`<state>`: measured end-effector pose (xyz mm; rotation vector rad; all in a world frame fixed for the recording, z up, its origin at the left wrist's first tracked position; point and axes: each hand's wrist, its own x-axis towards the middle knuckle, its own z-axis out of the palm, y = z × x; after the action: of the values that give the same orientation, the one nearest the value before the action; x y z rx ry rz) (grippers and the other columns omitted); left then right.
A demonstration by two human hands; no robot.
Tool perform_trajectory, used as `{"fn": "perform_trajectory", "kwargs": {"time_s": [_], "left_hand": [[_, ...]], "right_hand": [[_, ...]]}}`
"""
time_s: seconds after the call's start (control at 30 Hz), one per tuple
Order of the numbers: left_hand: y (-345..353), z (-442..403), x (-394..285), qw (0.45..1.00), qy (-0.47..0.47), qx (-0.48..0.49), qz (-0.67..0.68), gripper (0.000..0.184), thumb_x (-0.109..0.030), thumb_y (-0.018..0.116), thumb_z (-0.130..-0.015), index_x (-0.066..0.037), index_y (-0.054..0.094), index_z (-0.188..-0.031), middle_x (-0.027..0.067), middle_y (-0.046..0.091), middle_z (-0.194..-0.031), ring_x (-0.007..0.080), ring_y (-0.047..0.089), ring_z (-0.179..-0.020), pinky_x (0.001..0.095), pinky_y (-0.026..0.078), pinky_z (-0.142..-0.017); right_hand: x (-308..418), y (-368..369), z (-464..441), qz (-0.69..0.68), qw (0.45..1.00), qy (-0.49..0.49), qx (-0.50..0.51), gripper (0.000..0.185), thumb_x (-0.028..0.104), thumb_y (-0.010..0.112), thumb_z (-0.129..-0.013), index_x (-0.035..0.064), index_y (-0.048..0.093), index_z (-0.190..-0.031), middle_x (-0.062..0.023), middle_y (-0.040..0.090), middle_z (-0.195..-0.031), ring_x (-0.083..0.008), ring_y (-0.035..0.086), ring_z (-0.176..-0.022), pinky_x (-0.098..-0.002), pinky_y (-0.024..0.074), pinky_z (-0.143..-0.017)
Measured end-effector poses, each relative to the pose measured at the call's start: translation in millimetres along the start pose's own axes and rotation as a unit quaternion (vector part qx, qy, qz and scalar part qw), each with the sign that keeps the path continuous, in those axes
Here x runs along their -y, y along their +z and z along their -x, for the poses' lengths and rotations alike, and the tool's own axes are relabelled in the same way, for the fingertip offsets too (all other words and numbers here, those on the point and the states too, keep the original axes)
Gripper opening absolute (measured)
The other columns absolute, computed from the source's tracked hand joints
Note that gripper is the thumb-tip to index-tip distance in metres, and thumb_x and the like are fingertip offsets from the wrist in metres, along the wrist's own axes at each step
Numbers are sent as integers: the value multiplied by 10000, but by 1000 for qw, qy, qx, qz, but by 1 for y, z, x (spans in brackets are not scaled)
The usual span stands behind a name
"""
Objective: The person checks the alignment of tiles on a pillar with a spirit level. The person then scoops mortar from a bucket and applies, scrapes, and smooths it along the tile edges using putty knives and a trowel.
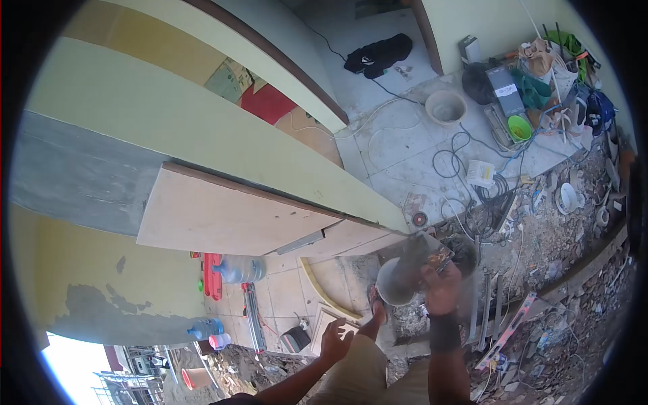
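Observation:
My right hand (pixel 442 287) is closed around a tool with a flat grey blade, which looks like a trowel (pixel 422 251); motion blurs it. It is held over a pale bucket (pixel 393 283), beside a dark bucket (pixel 464 254). Fingers apart and slightly curled, my left hand (pixel 336 343) holds nothing, above my knee and near a square tile (pixel 328 325). A tiled ledge (pixel 223 209) runs along the wall to the left, with a metal straightedge (pixel 302 244) lying on it.
Rubble (pixel 533 250) covers the ground at right, with a level (pixel 507 329) and metal bars. Cables (pixel 466 158), a round bucket (pixel 446 108) and piled bags (pixel 533 88) occupy the upper floor. A water bottle (pixel 241 269) and a tile cutter (pixel 252 316) stand at lower left.

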<state>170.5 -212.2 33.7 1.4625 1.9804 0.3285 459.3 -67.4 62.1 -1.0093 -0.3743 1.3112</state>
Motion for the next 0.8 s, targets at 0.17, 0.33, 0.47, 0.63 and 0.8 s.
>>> {"fn": "perform_trajectory", "kwargs": {"time_s": [0.17,0.33,0.47,0.63,0.8], "left_hand": [[-80,3,-12,998,-13,-53,21,485,-89,708,-762,0,519,-1200,201,562,-1132,316,606,-995,393,538,-802],[-154,-49,-71,958,196,-207,16,544,-22,674,-741,21,462,-1241,219,501,-1197,360,502,-1110,404,487,-884],[-196,-68,-108,916,271,-292,42,546,23,645,-743,-3,446,-1251,206,480,-1253,325,507,-1128,398,493,-888],[-223,-68,-121,900,288,-315,87,534,25,625,-764,-5,438,-1263,195,460,-1275,309,497,-1143,395,482,-909],[-234,-71,-129,895,288,-305,150,500,35,588,-784,6,437,-1261,190,454,-1262,285,506,-1132,387,488,-908]], "right_hand": [[77,124,8,32,998,-27,54,145,-3,611,-839,-35,654,-973,-1,644,-838,-54,550,-731,-217,449,-640],[127,218,25,30,992,-91,78,167,-15,583,-851,-58,642,-1002,-12,647,-828,-55,554,-728,-220,472,-662],[146,258,35,45,990,-113,75,168,-18,578,-858,-58,643,-1008,-26,653,-846,-65,573,-726,-228,491,-667],[180,288,63,42,993,-82,79,181,-24,573,-873,-65,631,-1039,-57,666,-872,-79,599,-744,-236,512,-682],[188,313,89,58,993,-95,35,215,-20,585,-872,-67,614,-1080,-69,672,-906,-83,600,-774,-241,516,-709]]}}
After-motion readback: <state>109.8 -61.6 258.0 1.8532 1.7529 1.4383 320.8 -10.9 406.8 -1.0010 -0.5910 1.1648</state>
